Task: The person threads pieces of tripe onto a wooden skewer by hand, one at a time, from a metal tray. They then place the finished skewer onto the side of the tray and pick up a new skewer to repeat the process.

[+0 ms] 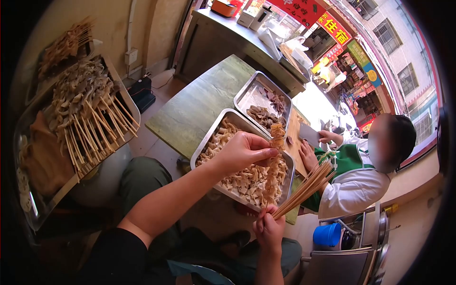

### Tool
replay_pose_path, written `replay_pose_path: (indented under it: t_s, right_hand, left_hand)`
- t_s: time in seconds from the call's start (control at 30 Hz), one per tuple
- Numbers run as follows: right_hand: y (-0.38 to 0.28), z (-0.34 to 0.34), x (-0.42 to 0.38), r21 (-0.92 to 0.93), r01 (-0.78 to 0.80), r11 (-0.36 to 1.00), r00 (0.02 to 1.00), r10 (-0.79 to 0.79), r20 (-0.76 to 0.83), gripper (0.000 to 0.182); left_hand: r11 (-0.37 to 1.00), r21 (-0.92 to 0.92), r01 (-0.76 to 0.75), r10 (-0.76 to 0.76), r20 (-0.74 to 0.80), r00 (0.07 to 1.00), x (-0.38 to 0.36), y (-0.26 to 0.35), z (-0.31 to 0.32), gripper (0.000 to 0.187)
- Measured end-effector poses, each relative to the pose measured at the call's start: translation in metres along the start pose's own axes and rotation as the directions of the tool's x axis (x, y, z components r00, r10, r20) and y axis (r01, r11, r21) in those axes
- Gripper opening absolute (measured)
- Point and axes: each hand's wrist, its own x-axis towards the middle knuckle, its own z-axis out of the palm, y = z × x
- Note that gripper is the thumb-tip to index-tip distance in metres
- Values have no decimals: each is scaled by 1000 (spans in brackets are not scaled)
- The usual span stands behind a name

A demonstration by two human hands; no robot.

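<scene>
Near the centre, my left hand (247, 151) pinches pale folded food pieces near the upper end of a loaded skewer (273, 178). Below it, my right hand (269, 226) is closed around the skewer's lower end and a bundle of bare wooden sticks (306, 189), which fans out to the upper right. Behind the skewer lies a metal tray (196, 154) filled with cut pale pieces. Another metal tray (239, 97), with darker pieces and a few pale strips, stands just beyond it on the green table (190, 116).
At left, a large tray (135, 107) holds many loaded skewers (85, 104) with sticks pointing toward me. A co-worker in a green apron (349, 159) holds a cleaver (309, 135) over a wooden board (293, 128) at right. A steel counter (228, 28) stands behind; a blue bucket (327, 234) is lower right.
</scene>
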Motion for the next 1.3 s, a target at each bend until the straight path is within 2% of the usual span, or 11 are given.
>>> replay_pose_path:
  t_s: [0.1, 0.2, 0.3, 0.5, 0.57, 0.7, 0.8, 1.0, 1.07, 1.2, 1.3]
  right_hand:
    - [5, -2, 1, -1, 13, 1000, 1000, -13, 25, 9]
    - [8, -4, -1, -38, 40, 998, 999, -38, 39, 10]
    - [11, -6, -2, -63, 57, 996, 998, -54, 39, 10]
    - [7, -1, -5, -38, 55, 998, 998, -55, -3, 6]
    - [10, -2, -7, -10, 41, 999, 999, -41, -32, 6]
    - [17, -16, -7, 121, -18, 992, 999, 15, 28, 8]
    - [15, -18, -6, 123, -37, 992, 997, 29, 66, 10]
    - [19, -32, -4, 170, -66, 983, 992, 45, 120, 8]
    - [15, -35, -6, 212, -111, 971, 983, 75, 167, 11]
    - [15, -38, -8, 224, -125, 967, 984, 92, 153, 9]
    - [16, -40, -9, 230, -135, 964, 982, 100, 158, 10]
  left_hand:
    - [996, 67, -56, 56, -1, 998, -1, -1, 1, 23]
    - [999, -24, 42, -42, -2, 999, -2, -1, 5, 23]
    - [997, 66, -33, 30, 39, 999, -2, -4, 5, 24]
    - [996, 20, 90, -90, 4, 996, -6, -3, 13, 27]
    - [982, 189, -15, 2, 68, 998, -7, -10, 13, 26]
    - [988, 47, 148, -150, 40, 988, -13, -3, 28, 22]
    - [969, 225, 104, -113, 31, 993, -10, -17, 27, 23]
    - [960, 171, 221, -226, 15, 974, -13, -22, 39, 26]
    - [964, 246, 101, -116, 45, 992, -15, -27, 41, 28]
    - [971, 148, 191, -204, 86, 975, -15, -31, 48, 30]
    - [941, 254, 223, -258, 115, 959, -16, -34, 45, 37]
